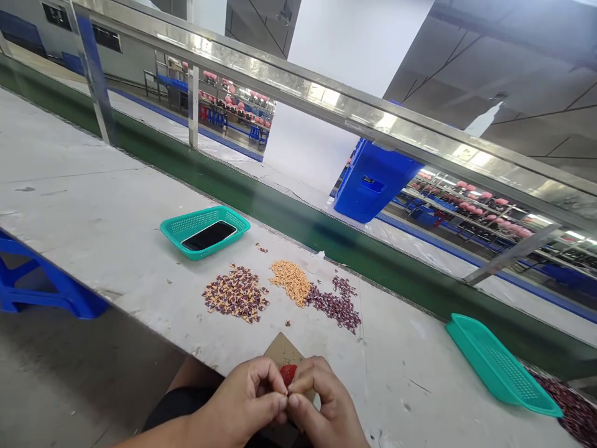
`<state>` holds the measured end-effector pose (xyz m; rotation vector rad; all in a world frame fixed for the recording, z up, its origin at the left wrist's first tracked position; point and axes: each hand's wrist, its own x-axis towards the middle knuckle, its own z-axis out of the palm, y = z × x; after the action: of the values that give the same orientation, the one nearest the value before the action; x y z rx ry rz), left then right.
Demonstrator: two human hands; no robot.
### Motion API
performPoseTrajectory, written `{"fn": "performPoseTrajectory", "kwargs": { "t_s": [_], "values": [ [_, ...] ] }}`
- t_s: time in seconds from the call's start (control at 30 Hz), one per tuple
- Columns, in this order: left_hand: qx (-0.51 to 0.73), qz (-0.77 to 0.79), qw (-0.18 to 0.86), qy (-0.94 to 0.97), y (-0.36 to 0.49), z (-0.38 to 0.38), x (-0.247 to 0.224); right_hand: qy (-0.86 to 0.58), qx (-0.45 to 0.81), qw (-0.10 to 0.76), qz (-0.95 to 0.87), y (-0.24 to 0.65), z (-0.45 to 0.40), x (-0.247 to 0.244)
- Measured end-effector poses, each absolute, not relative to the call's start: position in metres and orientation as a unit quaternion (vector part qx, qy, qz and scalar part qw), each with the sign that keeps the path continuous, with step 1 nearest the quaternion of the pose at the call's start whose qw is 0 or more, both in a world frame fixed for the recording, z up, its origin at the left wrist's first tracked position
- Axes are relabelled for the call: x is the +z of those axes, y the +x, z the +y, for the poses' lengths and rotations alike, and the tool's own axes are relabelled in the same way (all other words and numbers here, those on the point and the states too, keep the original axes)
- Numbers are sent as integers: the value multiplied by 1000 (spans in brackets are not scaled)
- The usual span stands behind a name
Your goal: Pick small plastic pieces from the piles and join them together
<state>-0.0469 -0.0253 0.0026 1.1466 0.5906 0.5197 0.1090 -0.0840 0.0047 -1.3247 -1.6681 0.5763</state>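
Observation:
At the table's near edge, my left hand (254,398) and my right hand (321,401) meet fingertip to fingertip. Both are pinched around something too small to make out. A red object (288,373) shows behind the fingers, over a brownish flat board (282,350). Beyond the hands lie three piles of small pieces: a mixed yellow and dark purple pile (236,294) on the left, a yellow-orange pile (290,280) in the middle, and a dark purple pile (336,308) touching it on the right.
A green basket (205,250) holding a black phone (209,236) sits at the back left. Another green basket (501,367) is at the right, beside a dark red heap (571,404). A green belt and metal rail run behind; a blue bin (373,180) hangs there.

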Motion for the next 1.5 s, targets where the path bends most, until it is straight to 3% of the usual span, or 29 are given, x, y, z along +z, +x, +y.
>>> {"fn": "performPoseTrajectory", "kwargs": {
  "t_s": [0.1, 0.2, 0.27, 0.33, 0.43, 0.73, 1.1, 1.3, 1.5],
  "values": [
    [240, 296, 677, 629, -50, -7, 6, -559, 203, 422, -685, 125, -80, 3],
    [262, 348, 444, 783, -65, 32, 11, -658, 105, 351, -658, 162, -71, 0],
    [251, 366, 302, 844, -77, 62, 15, -727, 22, 246, -641, 191, -62, -2],
    [217, 388, 185, 876, -86, 89, 21, -745, 2, 215, -631, 214, -52, -2],
    [183, 381, 109, 900, -84, 110, 30, -762, -18, 181, -621, 230, -38, -3],
    [81, 271, 81, 956, -3, 113, 39, -772, -43, 100, -627, 235, -24, -10],
    [-70, 298, 55, 951, 49, 117, 28, -765, -35, 77, -639, 236, -23, -11],
    [-56, 312, 90, 944, 52, 116, 23, -758, -3, 88, -647, 239, -22, -11],
    [43, 331, 188, 924, 33, 120, 41, -753, 57, 163, -635, 241, -21, -7]
  ]
}}
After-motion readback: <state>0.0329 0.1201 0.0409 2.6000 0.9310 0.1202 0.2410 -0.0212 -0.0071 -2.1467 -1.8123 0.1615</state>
